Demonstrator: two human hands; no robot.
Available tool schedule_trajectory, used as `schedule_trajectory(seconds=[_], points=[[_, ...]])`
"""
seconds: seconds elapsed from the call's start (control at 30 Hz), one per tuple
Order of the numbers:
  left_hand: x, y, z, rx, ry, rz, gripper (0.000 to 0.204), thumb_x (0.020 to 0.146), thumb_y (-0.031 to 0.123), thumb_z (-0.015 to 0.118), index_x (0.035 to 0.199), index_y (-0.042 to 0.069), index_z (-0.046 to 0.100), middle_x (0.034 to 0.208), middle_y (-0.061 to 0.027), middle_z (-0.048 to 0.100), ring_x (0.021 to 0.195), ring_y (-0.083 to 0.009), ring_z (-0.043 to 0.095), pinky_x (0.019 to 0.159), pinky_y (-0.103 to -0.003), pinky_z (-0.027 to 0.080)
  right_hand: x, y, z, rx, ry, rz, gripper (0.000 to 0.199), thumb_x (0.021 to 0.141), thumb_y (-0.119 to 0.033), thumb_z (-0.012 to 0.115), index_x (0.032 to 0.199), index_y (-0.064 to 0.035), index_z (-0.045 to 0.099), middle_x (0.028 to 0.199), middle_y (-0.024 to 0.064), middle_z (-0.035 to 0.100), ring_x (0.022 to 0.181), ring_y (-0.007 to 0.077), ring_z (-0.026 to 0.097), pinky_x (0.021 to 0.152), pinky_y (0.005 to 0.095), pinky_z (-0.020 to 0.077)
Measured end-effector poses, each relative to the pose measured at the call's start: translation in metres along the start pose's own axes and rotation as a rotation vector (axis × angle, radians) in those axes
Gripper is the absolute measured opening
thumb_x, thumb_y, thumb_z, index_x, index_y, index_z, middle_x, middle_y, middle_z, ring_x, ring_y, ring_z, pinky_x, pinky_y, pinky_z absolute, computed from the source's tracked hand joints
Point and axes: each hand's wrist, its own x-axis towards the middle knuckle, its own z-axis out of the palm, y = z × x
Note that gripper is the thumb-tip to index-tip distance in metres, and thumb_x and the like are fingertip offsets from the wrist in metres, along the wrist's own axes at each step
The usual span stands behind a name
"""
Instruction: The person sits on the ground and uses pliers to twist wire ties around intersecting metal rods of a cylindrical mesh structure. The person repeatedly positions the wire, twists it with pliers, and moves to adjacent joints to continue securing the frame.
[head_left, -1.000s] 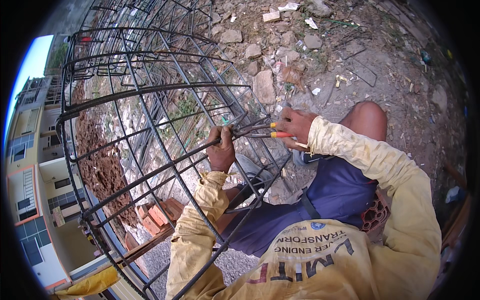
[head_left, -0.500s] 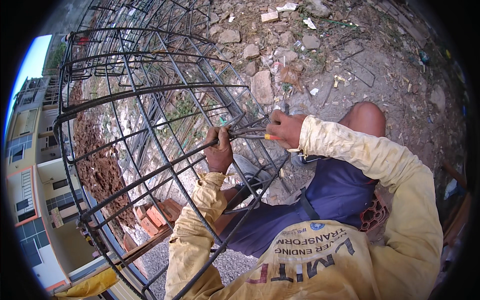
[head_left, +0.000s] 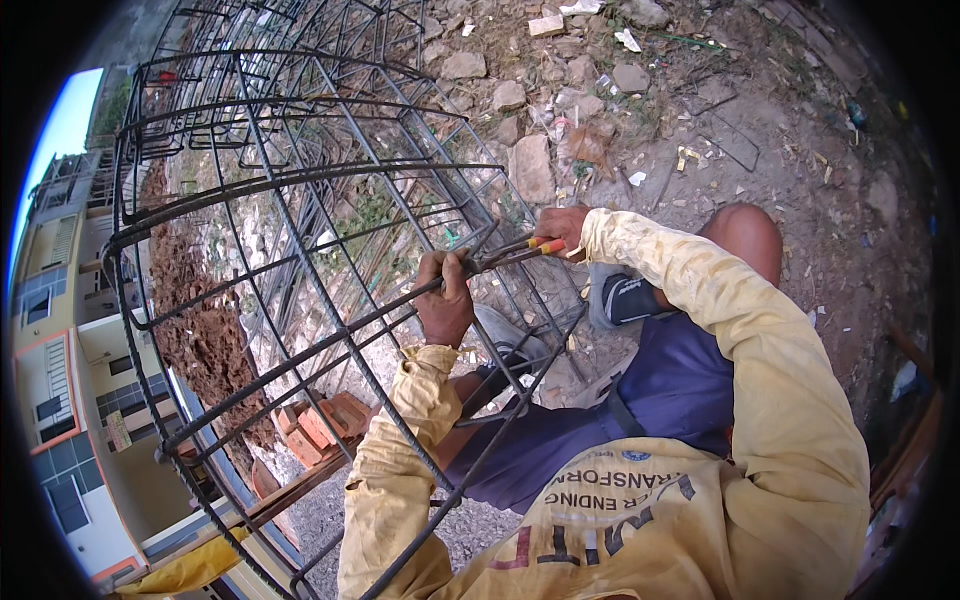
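Observation:
My left hand (head_left: 443,300) is closed round a bar of the rebar cage (head_left: 345,330), its thumb uppermost. My right hand (head_left: 563,227) grips a pair of pincers (head_left: 520,252) with red and yellow handle ends. The jaws of the pincers meet the steel just right of my left hand, where bars cross at the cage's corner. Exactly what the jaws bite on is too small to make out. The cage is made of long dark bars and square stirrups, and my left forearm passes beneath some of its bars.
More rebar cages (head_left: 290,30) extend to the far left. Rubble and stones (head_left: 531,168) lie on the ground beyond my hands. Orange bricks (head_left: 330,428) sit near my left arm, beside a wooden plank (head_left: 300,492). Buildings (head_left: 90,400) stand at the left edge.
My right hand has moved slightly up and left, and the pincers' handles now show more plainly, slightly apart. My left hand stays on the bar, its thumb shifted a little.

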Motion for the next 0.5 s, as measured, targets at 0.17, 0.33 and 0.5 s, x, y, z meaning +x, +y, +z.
schedule_trajectory(seconds=[0.17,0.33,0.5], points=[[-0.001,-0.002,-0.005,0.092,-0.019,0.061,0.022,0.099,0.016,0.052,0.086,-0.001,0.053,0.088,-0.0109,0.066,0.079,-0.0124,0.057,0.073,-0.028,0.048,-0.017,-0.037,-0.033,-0.129,-0.01,0.238,0.025,0.077,-0.027,0.072,0.098,-0.0159,0.068,0.101,0.0096,0.063,0.102,0.0315,0.061,0.085,0.0447,0.0487],[0.001,-0.002,-0.005,0.125,-0.025,0.052,0.024,0.098,0.017,0.054,0.083,-0.002,0.054,0.083,-0.0101,0.066,0.075,-0.0119,0.057,0.069,-0.028,0.048,-0.046,-0.103,-0.078,0.544,-0.434,0.58,0.038,0.081,-0.035,0.074,0.102,-0.0058,0.062,0.063,0.0051,0.058,0.048,0.0171,0.058,0.046,0.0323,0.0488],[0.003,-0.004,-0.004,0.108,-0.023,0.062,0.024,0.098,0.017,0.054,0.084,-0.002,0.055,0.081,-0.0097,0.067,0.072,-0.0112,0.056,0.067,-0.028,0.048,-0.069,-0.086,-0.038,1.177,-0.493,0.542,0.041,0.077,-0.034,0.078,0.099,-0.0052,0.057,0.064,0.0045,0.057,0.049,0.0127,0.057,0.042,0.0278,0.0435]])
